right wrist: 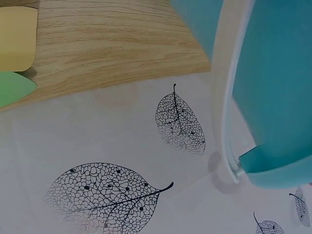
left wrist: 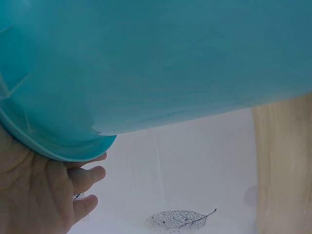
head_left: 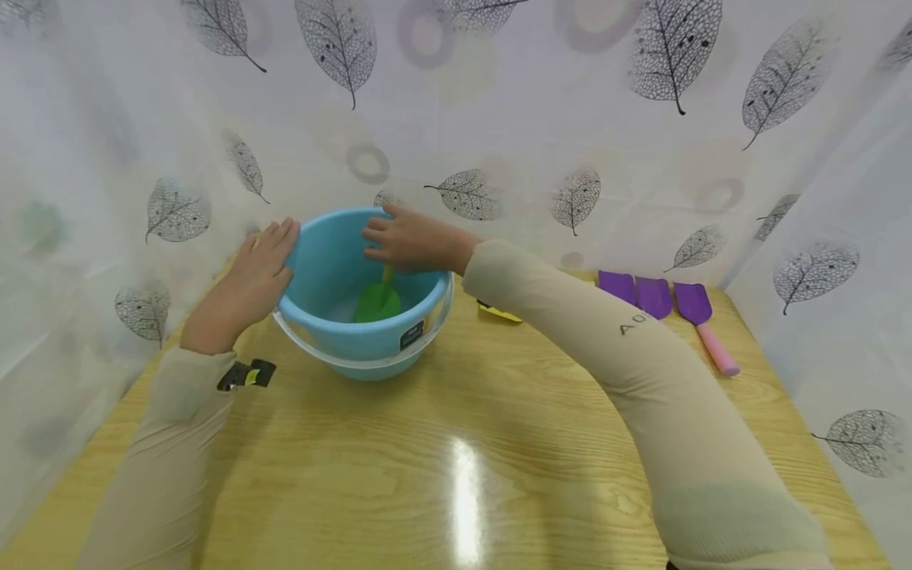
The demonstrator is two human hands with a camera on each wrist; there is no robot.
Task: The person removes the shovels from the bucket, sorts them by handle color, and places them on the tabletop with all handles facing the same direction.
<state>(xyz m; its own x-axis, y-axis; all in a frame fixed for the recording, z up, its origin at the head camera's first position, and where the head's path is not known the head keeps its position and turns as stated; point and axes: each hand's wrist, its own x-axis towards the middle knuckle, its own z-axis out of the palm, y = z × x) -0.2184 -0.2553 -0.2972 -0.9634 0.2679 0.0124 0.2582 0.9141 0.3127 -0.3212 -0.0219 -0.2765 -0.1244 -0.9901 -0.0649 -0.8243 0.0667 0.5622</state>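
Observation:
A light blue bucket [head_left: 363,324] with a white handle stands on the table. My left hand [head_left: 245,281] rests against its left rim with fairly straight fingers; the left wrist view shows the palm and fingers [left wrist: 83,180] at the rim. Inside the bucket is a green shovel [head_left: 378,302], blade down, with a yellow handle. My right hand [head_left: 413,240] is over the bucket's right rim, fingers curled around the upper handle, which the hand hides. The right wrist view shows the bucket's outer wall [right wrist: 278,87] and white handle [right wrist: 228,73], not the hand.
Purple shovels [head_left: 694,302] lie at the table's back right, one with a pink handle [head_left: 718,350]. A yellow piece [head_left: 501,313] shows below my right forearm. The right wrist view has a yellow blade [right wrist: 17,41] and green one [right wrist: 14,88]. A leaf-patterned curtain [head_left: 513,119] surrounds the table.

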